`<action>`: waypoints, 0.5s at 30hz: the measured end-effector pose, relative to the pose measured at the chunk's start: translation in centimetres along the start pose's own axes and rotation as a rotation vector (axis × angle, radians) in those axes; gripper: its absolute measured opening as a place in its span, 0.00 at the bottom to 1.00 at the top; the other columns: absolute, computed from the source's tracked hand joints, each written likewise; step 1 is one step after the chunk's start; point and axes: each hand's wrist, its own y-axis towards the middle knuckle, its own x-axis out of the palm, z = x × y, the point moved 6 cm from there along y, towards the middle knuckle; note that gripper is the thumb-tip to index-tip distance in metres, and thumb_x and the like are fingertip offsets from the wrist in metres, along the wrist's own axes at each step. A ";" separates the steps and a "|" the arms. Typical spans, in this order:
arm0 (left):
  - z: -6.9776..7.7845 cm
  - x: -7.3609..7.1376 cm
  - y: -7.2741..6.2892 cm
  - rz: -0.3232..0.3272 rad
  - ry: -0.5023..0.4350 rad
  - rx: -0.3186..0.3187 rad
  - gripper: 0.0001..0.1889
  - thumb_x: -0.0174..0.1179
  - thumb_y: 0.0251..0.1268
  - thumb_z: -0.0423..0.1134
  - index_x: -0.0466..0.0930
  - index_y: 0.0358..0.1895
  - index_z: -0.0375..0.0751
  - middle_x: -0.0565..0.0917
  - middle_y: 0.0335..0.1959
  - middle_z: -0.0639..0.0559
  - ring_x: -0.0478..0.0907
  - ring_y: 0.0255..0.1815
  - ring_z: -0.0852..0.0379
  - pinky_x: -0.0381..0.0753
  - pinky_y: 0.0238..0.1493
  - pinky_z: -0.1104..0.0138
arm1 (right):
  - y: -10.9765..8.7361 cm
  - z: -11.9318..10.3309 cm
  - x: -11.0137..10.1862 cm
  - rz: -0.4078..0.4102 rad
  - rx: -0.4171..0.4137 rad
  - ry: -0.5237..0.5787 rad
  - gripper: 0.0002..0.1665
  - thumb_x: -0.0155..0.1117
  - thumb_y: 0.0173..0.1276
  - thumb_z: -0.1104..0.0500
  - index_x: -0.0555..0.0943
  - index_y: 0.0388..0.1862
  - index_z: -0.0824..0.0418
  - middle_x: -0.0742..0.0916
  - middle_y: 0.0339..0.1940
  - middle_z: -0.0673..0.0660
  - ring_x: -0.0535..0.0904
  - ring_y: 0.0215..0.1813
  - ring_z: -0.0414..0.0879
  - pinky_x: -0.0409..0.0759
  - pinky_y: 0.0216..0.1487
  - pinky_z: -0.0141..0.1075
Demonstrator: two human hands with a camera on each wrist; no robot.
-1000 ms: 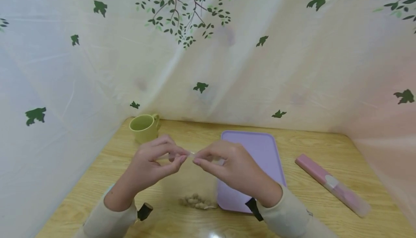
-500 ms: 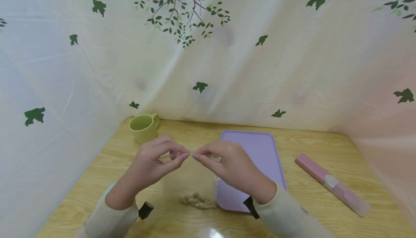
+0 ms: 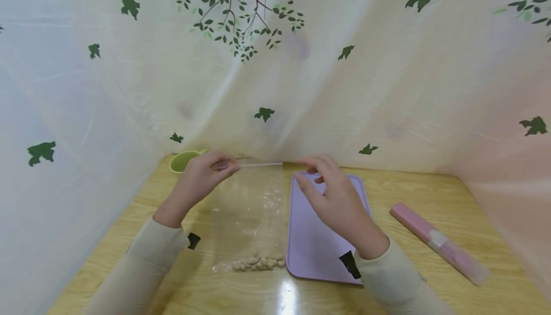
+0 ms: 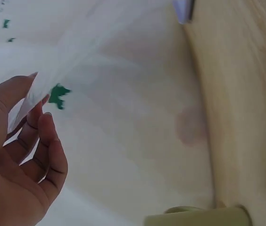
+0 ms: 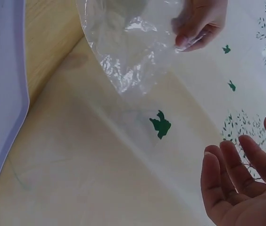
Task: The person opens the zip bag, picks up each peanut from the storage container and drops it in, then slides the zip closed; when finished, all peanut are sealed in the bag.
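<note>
A clear zip bag (image 3: 247, 210) hangs upright over the table, its white zip strip along the top. Several pale peanut-like pieces (image 3: 260, 261) lie at its bottom. My left hand (image 3: 201, 177) pinches the bag's top left part between thumb and fingers; the left wrist view shows the film (image 4: 41, 89) between them. Off the bag's right top corner, my right hand (image 3: 333, 198) is apart from it, over the purple tray (image 3: 318, 238). In the right wrist view, the right hand's fingers (image 5: 234, 172) are spread and loosely bent, with nothing between them.
Behind the left hand stands a green mug (image 3: 178, 161), partly hidden. A pink long box (image 3: 439, 242) with a translucent end lies at the right of the wooden table (image 3: 241, 296). A leaf-patterned curtain (image 3: 310, 90) closes off the back and sides.
Both hands have risen, and the bag has come up taut and upright with the left. The right hand has let go of the bag's top edge and moved right.
</note>
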 end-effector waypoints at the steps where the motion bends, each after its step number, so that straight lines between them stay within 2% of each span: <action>1: -0.7 0.4 0.4 -0.020 -0.006 -0.041 0.14 0.68 0.75 0.51 0.88 0.53 0.48 0.91 0.51 0.49 0.91 0.55 0.49 0.91 0.58 0.51 | -0.1 0.2 -0.1 0.004 -0.008 -0.005 0.22 0.64 0.81 0.52 0.81 0.68 0.57 0.85 0.63 0.54 0.83 0.61 0.50 0.86 0.62 0.51; 4: -2.3 1.6 1.5 -0.061 0.012 -0.115 0.18 0.66 0.76 0.53 0.87 0.56 0.45 0.91 0.54 0.46 0.90 0.57 0.46 0.90 0.60 0.49 | -0.5 0.9 -0.4 0.004 -0.025 -0.027 0.19 0.64 0.81 0.54 0.82 0.65 0.57 0.86 0.61 0.54 0.84 0.59 0.50 0.87 0.60 0.51; 7: -3.3 2.6 2.5 -0.087 0.050 -0.154 0.20 0.65 0.77 0.52 0.87 0.58 0.41 0.91 0.55 0.43 0.90 0.57 0.43 0.89 0.61 0.48 | -0.8 1.8 -0.6 -0.020 -0.015 -0.047 0.17 0.63 0.82 0.54 0.83 0.64 0.57 0.87 0.60 0.55 0.84 0.58 0.50 0.87 0.58 0.51; 15: -5.6 5.7 4.5 -0.133 0.189 -0.167 0.19 0.66 0.76 0.51 0.88 0.55 0.39 0.92 0.51 0.43 0.90 0.52 0.43 0.88 0.58 0.47 | -1.9 4.5 -0.6 -0.113 0.081 -0.097 0.18 0.60 0.83 0.51 0.83 0.65 0.56 0.88 0.62 0.56 0.85 0.58 0.50 0.86 0.57 0.48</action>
